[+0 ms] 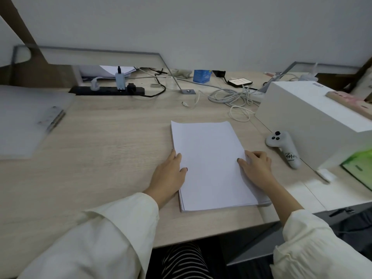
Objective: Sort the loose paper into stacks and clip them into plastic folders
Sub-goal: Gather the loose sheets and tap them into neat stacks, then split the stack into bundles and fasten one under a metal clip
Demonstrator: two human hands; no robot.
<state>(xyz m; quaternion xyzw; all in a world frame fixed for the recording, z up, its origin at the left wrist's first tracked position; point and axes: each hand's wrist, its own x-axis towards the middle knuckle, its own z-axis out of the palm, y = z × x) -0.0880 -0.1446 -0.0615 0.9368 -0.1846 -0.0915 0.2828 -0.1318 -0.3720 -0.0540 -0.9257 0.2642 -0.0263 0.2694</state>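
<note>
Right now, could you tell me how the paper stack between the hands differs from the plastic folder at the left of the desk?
The paper stack is opaque white; the plastic folder is frosted and translucent grey. The left hand and right hand rest on the stack's side edges, while the folder lies untouched, away from them. The folder carries a metal clip; the stack shows no clip. Both lie flat on the desk.

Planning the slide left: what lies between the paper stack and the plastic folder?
Only bare desk between paper stack and plastic folder, per head view.
</note>
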